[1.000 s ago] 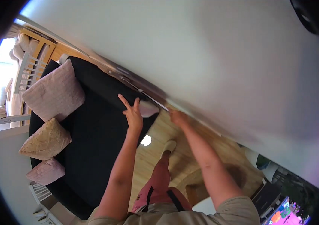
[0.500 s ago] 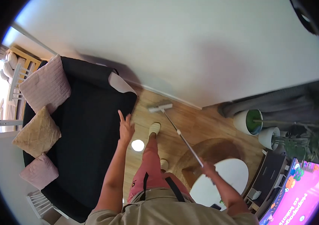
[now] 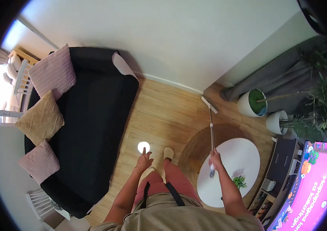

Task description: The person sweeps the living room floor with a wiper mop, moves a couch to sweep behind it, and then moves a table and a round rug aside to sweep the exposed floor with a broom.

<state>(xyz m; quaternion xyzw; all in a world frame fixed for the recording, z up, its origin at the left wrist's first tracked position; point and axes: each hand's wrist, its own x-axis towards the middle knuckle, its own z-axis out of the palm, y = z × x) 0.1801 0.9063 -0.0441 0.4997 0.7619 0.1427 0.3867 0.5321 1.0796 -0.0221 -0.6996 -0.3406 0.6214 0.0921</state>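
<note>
Count: one flat mop with a slim grey metal pole and white head (image 3: 211, 133); two hands. Right hand (image 3: 216, 160): fingers wrapped around the pole near its upper end, above the tabletop. Left hand (image 3: 144, 161): fingers loosely spread, index extended, in line with a bright white round spot (image 3: 144, 146) on the floor. Mop head rests on the light-brown wooden floor (image 3: 159, 107), near the white wall corner.

Also counted: one black fabric-covered sofa (image 3: 90, 115); three cushions, two pink (image 3: 54, 72) and one tan (image 3: 41, 118); two white planters (image 3: 245, 106); one lit pink screen (image 3: 317, 184).

Obstructions: white oval table (image 3: 225, 192), bearing a small green plant (image 3: 239, 182), and brown round rug (image 3: 188, 154) lie beneath the pole; nearer planter stands just right of mop head, grey curtain (image 3: 279, 73) behind.
</note>
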